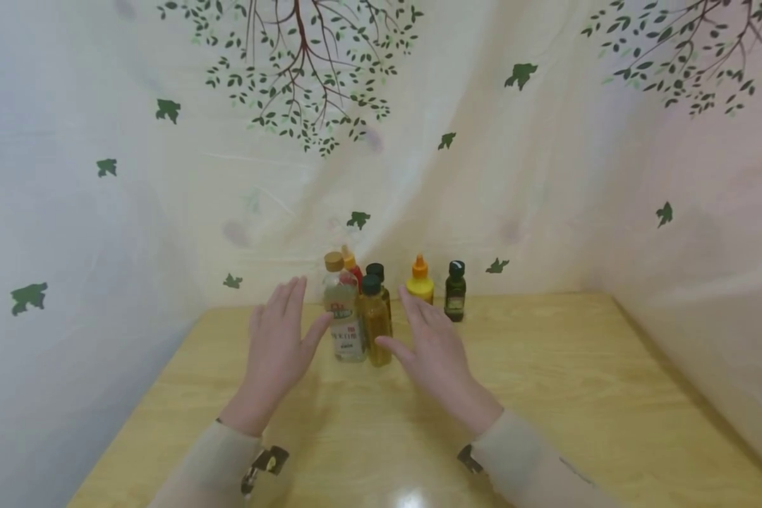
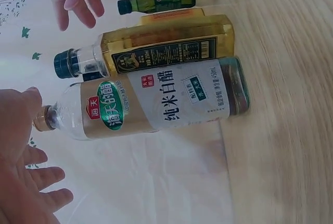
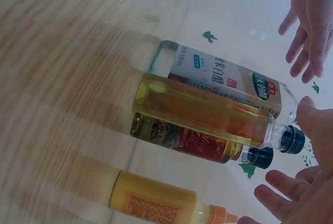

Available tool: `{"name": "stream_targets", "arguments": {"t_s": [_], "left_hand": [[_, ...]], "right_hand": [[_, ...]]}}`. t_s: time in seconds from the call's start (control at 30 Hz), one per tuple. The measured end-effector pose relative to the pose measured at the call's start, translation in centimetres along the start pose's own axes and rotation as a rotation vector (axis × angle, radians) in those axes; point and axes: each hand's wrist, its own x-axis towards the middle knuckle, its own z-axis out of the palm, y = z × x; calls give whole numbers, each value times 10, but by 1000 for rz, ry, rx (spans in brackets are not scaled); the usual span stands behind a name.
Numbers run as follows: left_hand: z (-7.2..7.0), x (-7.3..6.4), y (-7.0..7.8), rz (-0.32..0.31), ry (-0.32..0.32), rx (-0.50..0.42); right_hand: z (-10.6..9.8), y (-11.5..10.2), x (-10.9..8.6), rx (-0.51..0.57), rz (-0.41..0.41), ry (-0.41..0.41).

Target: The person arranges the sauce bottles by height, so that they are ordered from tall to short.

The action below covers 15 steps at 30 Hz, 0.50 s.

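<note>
My left hand (image 1: 278, 337) is held up with straight fingers beside a clear vinegar bottle (image 2: 171, 101) with a tan cap. Its thumb overlaps that bottle in the head view; whether they touch I cannot tell. Against the vinegar stands an amber oil bottle (image 1: 376, 328) with a dark cap. Right behind it is a dark-capped bottle with a red label (image 3: 192, 139). To the right my right hand (image 1: 437, 346) is raised, fingers extended, holding nothing. Beyond its fingertips stands a yellow squeeze bottle (image 1: 420, 289) with an orange tip, partly hidden by the hand.
A red squeeze bottle (image 1: 353, 268) shows behind the vinegar, mostly hidden. Farther right stands a small green glass bottle (image 1: 455, 293). All stand upright toward the back of a wooden table (image 1: 546, 395). A pale curtain (image 1: 546, 176) with leaf prints hangs behind and at both sides.
</note>
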Motion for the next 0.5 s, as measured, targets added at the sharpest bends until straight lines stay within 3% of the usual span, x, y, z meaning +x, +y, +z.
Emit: {"name": "stream_targets", "arguments": {"t_s": [0.3, 0.5], "left_hand": [[2, 16, 5, -19, 61, -116], [4, 25, 6, -59, 54, -158]], "right_hand": [[9, -7, 14, 118, 75, 10], [15, -13, 23, 161, 74, 25]]}}
